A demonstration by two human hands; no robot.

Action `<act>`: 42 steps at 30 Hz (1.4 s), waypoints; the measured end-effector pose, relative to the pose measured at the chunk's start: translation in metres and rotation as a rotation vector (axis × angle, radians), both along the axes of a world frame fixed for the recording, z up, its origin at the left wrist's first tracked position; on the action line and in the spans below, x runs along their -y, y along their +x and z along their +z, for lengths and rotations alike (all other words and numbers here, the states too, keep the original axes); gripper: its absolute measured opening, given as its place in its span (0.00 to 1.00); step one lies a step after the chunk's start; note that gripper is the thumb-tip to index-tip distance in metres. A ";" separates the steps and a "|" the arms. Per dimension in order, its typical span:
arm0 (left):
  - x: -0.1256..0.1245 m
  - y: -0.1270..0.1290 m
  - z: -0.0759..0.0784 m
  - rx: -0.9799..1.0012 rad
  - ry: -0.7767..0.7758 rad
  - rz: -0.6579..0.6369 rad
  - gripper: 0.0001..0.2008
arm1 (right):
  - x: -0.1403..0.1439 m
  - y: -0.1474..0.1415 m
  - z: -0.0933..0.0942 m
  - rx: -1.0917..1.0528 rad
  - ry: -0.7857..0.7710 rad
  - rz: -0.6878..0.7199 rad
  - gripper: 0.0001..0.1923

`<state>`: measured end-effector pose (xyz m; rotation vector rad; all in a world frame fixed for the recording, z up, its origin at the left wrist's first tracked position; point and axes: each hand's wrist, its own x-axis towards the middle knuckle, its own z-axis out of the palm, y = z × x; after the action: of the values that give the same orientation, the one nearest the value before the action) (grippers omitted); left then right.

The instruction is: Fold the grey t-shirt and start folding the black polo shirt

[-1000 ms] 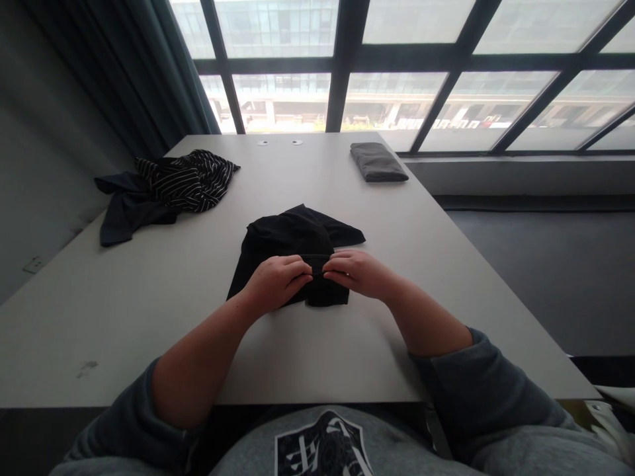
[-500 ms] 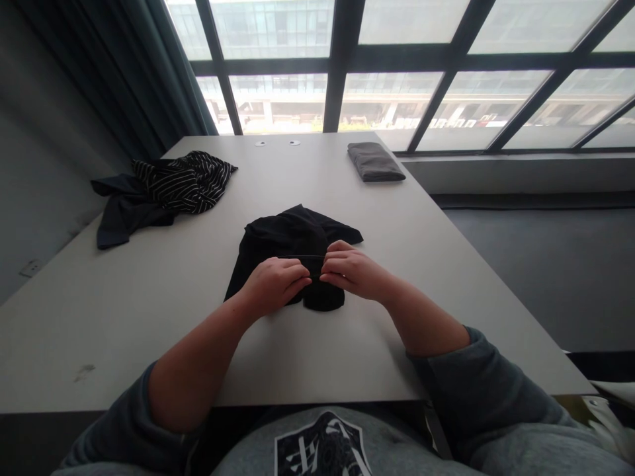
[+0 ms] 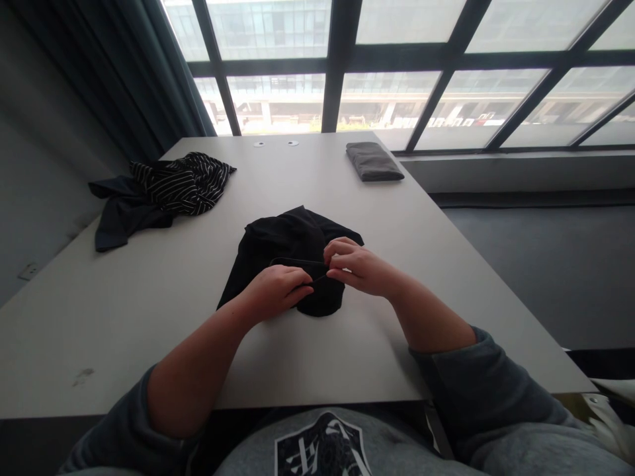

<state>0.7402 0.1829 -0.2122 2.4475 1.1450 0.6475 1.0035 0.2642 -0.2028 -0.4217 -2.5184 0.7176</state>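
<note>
A: What are the hands doing?
B: The left hand and right hand pinch the soft black cloth edge, fingers closed on it.
A: Is it folded?
B: Not yet, it looks bunched. Far past the fingers lies a folded grey cloth.

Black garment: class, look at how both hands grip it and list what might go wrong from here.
1. Both hands, left and right, pinch one small edge of the black garment; it could slip free.
2. The rest lies bunched on the table, so creases may get folded in.
</note>
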 end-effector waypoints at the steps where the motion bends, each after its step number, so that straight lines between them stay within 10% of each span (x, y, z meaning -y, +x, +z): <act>1: 0.000 -0.002 0.001 -0.002 -0.023 -0.011 0.13 | 0.000 0.001 0.000 0.000 0.004 -0.016 0.17; 11: -0.005 -0.011 0.004 0.033 -0.102 -0.025 0.13 | -0.006 0.003 -0.009 0.058 -0.192 -0.143 0.17; 15: -0.013 -0.024 0.003 0.165 0.014 0.207 0.15 | -0.011 0.011 -0.017 0.143 -0.294 -0.268 0.15; 19: -0.023 -0.045 -0.006 0.152 -0.262 0.405 0.28 | -0.017 0.016 -0.028 -0.081 -0.406 -0.356 0.19; 28: -0.022 -0.028 -0.029 0.363 -0.533 0.212 0.45 | -0.012 0.005 -0.029 -0.431 -0.707 -0.209 0.26; 36: -0.024 -0.032 -0.021 0.799 -0.678 0.091 0.42 | -0.007 -0.005 -0.030 -0.653 -1.104 -0.307 0.24; 42: -0.021 -0.026 -0.024 0.952 -0.590 0.355 0.21 | -0.012 -0.005 -0.037 -0.638 -1.224 -0.353 0.26</act>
<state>0.7146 0.2043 -0.2358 1.1910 1.1086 1.1841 0.9987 0.2766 -0.2402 -0.8194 -1.1436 1.8188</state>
